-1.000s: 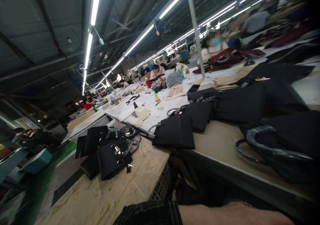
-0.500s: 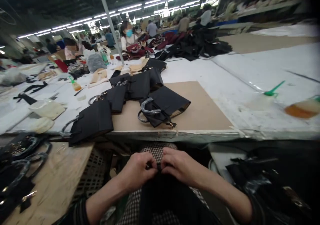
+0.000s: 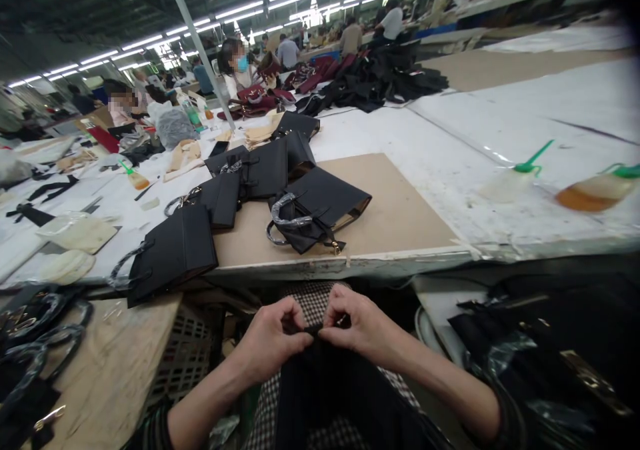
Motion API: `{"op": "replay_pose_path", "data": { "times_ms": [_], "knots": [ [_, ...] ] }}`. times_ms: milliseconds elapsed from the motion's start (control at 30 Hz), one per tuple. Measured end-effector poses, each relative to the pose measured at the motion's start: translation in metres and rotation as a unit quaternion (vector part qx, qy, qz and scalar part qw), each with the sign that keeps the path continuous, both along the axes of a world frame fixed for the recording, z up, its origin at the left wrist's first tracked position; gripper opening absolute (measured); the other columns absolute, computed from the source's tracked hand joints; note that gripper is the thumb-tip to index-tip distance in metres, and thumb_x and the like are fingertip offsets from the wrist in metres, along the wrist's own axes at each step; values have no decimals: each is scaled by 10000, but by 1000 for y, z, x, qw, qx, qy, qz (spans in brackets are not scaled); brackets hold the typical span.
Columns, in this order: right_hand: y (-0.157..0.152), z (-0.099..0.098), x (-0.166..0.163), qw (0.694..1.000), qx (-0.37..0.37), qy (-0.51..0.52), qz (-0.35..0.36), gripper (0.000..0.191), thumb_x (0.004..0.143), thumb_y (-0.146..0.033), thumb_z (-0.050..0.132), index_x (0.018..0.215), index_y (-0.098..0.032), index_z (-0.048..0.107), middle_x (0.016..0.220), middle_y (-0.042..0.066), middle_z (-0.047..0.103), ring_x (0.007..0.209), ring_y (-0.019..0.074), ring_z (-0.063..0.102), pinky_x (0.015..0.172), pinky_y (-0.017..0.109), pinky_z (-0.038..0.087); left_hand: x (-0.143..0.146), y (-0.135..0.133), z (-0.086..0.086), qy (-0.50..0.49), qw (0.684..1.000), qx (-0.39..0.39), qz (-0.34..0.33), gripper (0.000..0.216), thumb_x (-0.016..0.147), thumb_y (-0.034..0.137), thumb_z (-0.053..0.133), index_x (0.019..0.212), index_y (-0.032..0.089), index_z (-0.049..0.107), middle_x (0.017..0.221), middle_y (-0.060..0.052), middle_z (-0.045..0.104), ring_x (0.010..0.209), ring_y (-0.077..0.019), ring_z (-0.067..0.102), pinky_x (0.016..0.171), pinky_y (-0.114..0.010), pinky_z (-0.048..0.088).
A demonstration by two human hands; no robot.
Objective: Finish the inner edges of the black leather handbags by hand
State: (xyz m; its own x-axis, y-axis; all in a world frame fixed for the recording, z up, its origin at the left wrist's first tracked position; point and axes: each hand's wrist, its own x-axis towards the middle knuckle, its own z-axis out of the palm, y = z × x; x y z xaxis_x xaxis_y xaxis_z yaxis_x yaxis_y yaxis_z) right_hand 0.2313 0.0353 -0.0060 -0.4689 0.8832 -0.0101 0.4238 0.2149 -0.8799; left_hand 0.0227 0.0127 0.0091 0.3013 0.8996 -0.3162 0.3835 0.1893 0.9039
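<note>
My left hand (image 3: 273,338) and my right hand (image 3: 357,325) meet over my lap, below the table edge. Both pinch the top edge of a black bag piece (image 3: 330,390) that hangs down over checked fabric (image 3: 313,300). The fingers of each hand are closed on that edge. On the brown board (image 3: 400,217) just beyond my hands lies a black handbag (image 3: 320,211) with wrapped handles. Further black handbags (image 3: 173,253) lie in a row to the left of it.
Two glue bottles with green nozzles (image 3: 593,190) lie on the white table (image 3: 500,137) at right. More black bags (image 3: 30,330) lie on a wooden surface at left, and others (image 3: 545,343) at right. Other people (image 3: 235,70) work at tables behind. A metal pole (image 3: 197,40) rises mid-table.
The view swung from the far left of the hall down to my lap. Since half a second ago my hands have stayed pinched on the black piece, slightly raised.
</note>
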Motion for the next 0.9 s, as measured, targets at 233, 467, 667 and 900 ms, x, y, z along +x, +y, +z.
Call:
{"op": "replay_pose_path", "data": {
  "times_ms": [233,467,667,900],
  "knots": [
    [2,-8,2,986,-154,67,18,86,714,-167,707,699,-173,623,675,-34,608,650,127,522,596,228,380,-7,17,-1,-96,987,-127,-14,360,607,221,823,851,144,570,784,13,622,668,-91,541,642,-207,406],
    [8,-9,7,944,-300,137,13,266,630,-164,761,857,-162,621,696,-29,674,588,110,524,546,204,359,-14,29,3,-72,979,-180,-66,332,623,329,825,867,127,724,761,-4,668,687,-120,563,670,-223,434],
    [12,-11,10,917,-362,157,51,229,663,-253,760,867,-149,773,643,-14,691,501,90,478,491,199,314,-12,28,5,-74,981,-146,-102,260,723,311,743,921,146,772,823,-12,698,738,-136,569,744,-239,438],
    [8,-13,12,933,-321,159,39,219,686,-247,745,886,-182,807,703,-4,729,567,110,538,551,209,393,-8,23,5,-80,982,-156,-70,197,711,280,741,848,140,756,736,8,649,682,-113,528,667,-211,397]
  ]
}}
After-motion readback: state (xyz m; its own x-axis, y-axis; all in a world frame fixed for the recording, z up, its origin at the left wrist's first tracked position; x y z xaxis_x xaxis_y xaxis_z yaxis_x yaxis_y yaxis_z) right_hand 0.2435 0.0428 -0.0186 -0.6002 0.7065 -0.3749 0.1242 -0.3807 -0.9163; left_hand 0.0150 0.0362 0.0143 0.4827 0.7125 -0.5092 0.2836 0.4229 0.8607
